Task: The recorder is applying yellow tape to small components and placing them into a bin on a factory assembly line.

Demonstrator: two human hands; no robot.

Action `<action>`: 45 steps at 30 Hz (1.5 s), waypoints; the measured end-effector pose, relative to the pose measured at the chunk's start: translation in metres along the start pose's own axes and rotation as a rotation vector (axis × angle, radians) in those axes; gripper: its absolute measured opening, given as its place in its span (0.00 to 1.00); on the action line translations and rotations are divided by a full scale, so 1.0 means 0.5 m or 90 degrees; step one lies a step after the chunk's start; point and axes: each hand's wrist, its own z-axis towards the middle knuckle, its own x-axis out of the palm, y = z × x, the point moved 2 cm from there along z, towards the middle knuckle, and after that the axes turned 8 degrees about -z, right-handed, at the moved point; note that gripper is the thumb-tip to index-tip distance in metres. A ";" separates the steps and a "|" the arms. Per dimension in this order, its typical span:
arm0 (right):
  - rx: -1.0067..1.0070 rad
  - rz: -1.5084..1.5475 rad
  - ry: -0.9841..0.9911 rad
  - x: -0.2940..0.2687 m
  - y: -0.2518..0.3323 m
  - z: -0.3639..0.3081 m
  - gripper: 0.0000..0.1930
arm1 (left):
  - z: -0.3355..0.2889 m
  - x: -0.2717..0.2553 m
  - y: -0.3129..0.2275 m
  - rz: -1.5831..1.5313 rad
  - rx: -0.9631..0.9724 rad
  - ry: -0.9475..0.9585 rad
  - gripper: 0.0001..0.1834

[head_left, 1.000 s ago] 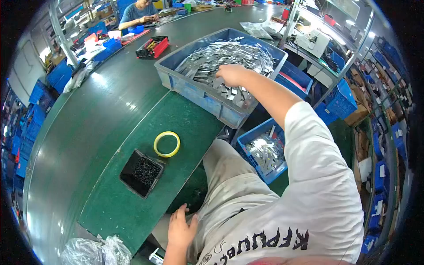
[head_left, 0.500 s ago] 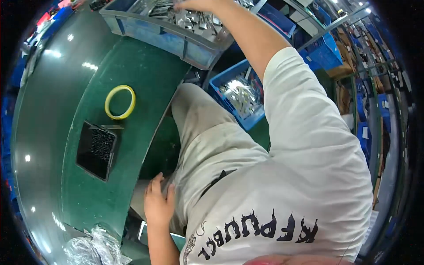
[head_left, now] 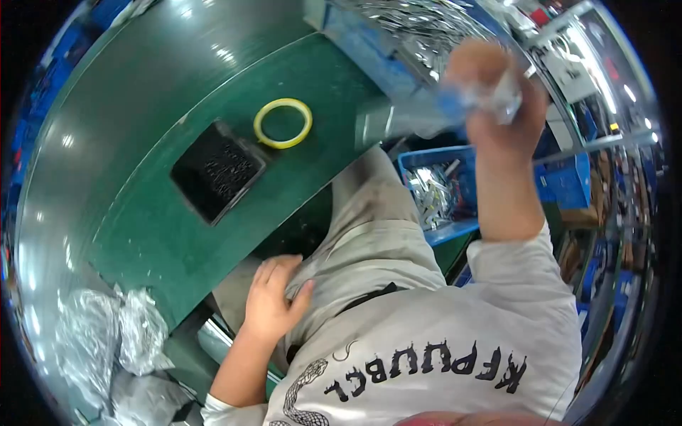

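Observation:
My right hand [head_left: 490, 89] is blurred by motion above the near corner of a large blue-grey crate [head_left: 369, 50] heaped with shiny metal pieces [head_left: 419, 28]. Its fingers are closed around a silvery piece [head_left: 508, 99], smeared too much to name; a patch of blue shows beside it. A pale grey streak [head_left: 398, 122] stretches left from the hand, and I cannot tell whether it belongs to the held piece. My left hand [head_left: 277, 298] hangs over my thigh, beside the table edge, fingers loosely stretched and thumb apart, holding nothing.
On the green table [head_left: 163, 234] lie a yellow tape ring [head_left: 260, 128] and a black tray [head_left: 188, 170] with small dark bits. A blue bin [head_left: 455, 231] of metal parts stands beside my knee. Clear plastic bags [head_left: 92, 341] lie at lower left; a metal rack [head_left: 618, 142] is at right.
My right hand has come back out of the crate toward me, now with a silvery piece in it. The view has turned, so the table things appear farther right. My left hand stays near my thigh.

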 end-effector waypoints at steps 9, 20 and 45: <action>0.029 -0.090 0.395 0.304 -0.044 -0.234 0.16 | -0.005 -0.002 -0.001 -0.357 0.007 0.052 0.21; -0.063 -0.769 0.305 0.208 -0.252 -0.113 0.11 | -0.005 -0.009 -0.009 -0.617 -0.364 -0.066 0.10; 0.043 -0.064 0.438 0.200 -0.073 -0.265 0.13 | -0.014 0.013 -0.010 -0.682 -0.374 -0.064 0.06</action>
